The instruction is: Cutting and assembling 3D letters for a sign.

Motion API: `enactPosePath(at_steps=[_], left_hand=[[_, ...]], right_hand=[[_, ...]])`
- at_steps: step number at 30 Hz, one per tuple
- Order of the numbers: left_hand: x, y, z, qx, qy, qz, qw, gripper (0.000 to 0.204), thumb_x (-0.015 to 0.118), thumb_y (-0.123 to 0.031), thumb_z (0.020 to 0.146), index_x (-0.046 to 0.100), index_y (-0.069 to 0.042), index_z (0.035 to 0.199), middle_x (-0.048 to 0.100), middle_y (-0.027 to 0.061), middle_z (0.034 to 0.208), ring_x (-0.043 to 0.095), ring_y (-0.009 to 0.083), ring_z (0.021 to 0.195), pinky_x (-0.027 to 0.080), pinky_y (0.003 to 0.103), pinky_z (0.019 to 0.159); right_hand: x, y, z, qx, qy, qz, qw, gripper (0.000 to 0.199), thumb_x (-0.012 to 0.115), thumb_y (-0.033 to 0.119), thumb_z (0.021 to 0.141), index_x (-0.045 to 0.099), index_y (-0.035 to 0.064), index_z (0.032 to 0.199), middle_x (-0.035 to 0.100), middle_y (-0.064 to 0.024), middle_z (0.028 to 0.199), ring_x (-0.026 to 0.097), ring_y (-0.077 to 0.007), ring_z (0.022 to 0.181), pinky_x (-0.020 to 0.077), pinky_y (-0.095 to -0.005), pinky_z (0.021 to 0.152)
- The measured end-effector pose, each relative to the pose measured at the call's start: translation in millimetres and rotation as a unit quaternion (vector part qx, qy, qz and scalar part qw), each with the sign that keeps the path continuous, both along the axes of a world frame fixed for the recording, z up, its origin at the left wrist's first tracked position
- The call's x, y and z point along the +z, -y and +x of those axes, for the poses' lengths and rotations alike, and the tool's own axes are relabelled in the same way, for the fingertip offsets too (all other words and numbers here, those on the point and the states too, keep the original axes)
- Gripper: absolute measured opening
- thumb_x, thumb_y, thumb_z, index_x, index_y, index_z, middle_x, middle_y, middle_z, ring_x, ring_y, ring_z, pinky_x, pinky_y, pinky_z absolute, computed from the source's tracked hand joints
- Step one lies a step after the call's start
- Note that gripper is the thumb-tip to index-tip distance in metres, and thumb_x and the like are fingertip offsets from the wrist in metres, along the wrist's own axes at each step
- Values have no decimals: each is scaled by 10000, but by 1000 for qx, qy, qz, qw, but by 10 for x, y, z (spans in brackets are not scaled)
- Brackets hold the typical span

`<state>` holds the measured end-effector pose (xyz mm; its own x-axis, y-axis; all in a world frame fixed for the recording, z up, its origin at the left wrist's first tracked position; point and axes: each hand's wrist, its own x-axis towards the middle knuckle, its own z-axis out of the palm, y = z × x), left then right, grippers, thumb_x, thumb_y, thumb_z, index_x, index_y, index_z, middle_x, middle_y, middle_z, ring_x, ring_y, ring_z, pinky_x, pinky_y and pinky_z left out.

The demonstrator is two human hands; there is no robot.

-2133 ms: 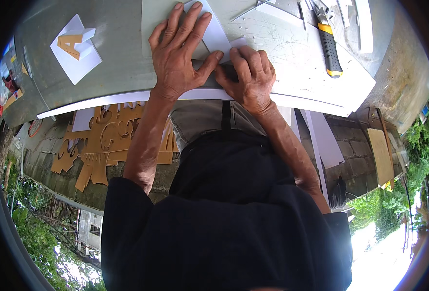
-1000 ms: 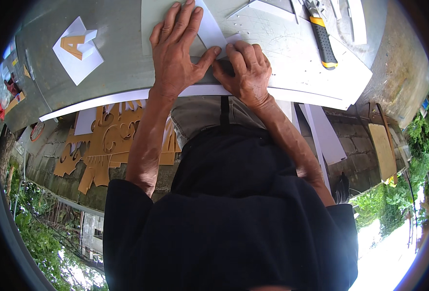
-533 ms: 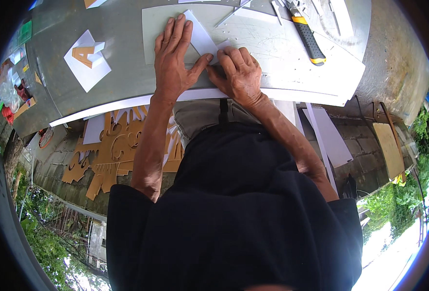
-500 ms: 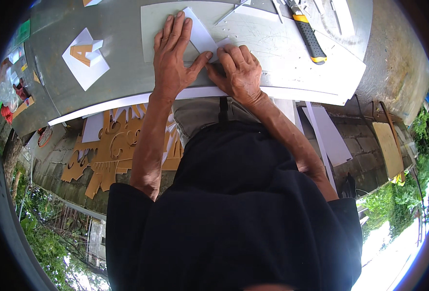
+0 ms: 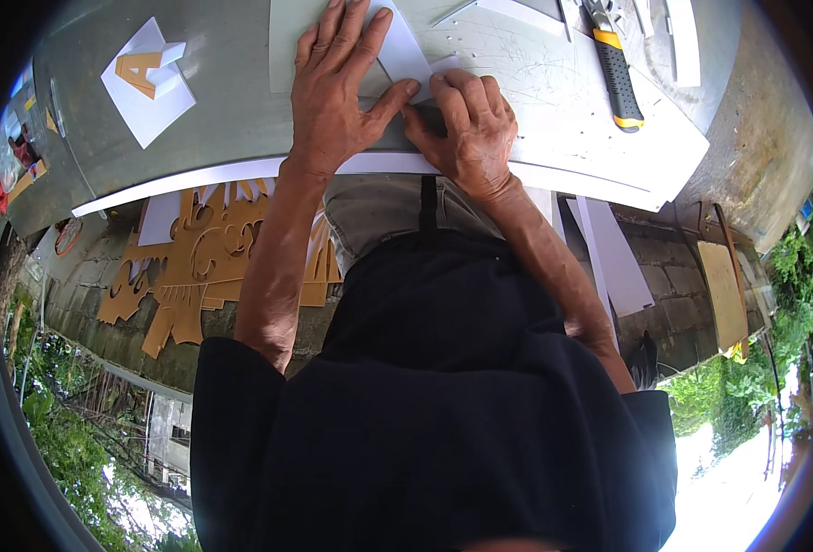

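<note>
My left hand lies flat with fingers stretched out along a white strip on the grey worktop. Its thumb reaches toward my right hand, whose fingers are curled in a pinch at the strip's near end. What that pinch holds is hidden under the fingers. Just beyond them a small white corner sticks out. Off to the left, a brown-faced letter A with white sides rests on a white sheet.
Right of my hands lies a tool with a black and yellow handle. Several thin white offcuts are scattered at the far side. A long white strip runs along the worktop's near edge. Below lean brown cut-out sheets and a white panel.
The view has shifted a little, so the worktop sits higher in the picture. Both hands keep nearly the same pose on the white strip.
</note>
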<state>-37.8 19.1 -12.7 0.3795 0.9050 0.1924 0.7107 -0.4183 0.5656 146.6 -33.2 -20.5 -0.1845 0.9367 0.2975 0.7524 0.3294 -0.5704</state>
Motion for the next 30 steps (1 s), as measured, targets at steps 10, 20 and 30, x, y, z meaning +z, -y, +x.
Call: enactPosePath(at_steps=[10,20,30], left_hand=[[126,-14,-64,-9,-42,-92,995,690,758,-336,873,539,-15,1443,382,261,1602,328,456,1495,289,584,1144],[127,-31,-63,-9,-35,-87,996,680,762,-317,861,546,-6,1425,399,267,1582,345,460,1481,304,558,1139],[392,-67,68,2,-80,-91,993,637,745,-272,841,575,19,1381,406,249,1575,339,467,1476,282,587,1174]], right_hand=[[30,-17,-2,12,19,-7,1000,497,887,185,659,671,43,1084,636,-83,1067,633,-272,858,549,-387,647],[8,-32,-13,11,13,15,1000,438,868,166,670,673,18,1034,617,-79,1005,600,-242,765,512,-366,594],[81,-57,3,13,18,-17,1000,405,856,152,701,662,26,1034,612,-98,1009,610,-266,781,520,-375,603]])
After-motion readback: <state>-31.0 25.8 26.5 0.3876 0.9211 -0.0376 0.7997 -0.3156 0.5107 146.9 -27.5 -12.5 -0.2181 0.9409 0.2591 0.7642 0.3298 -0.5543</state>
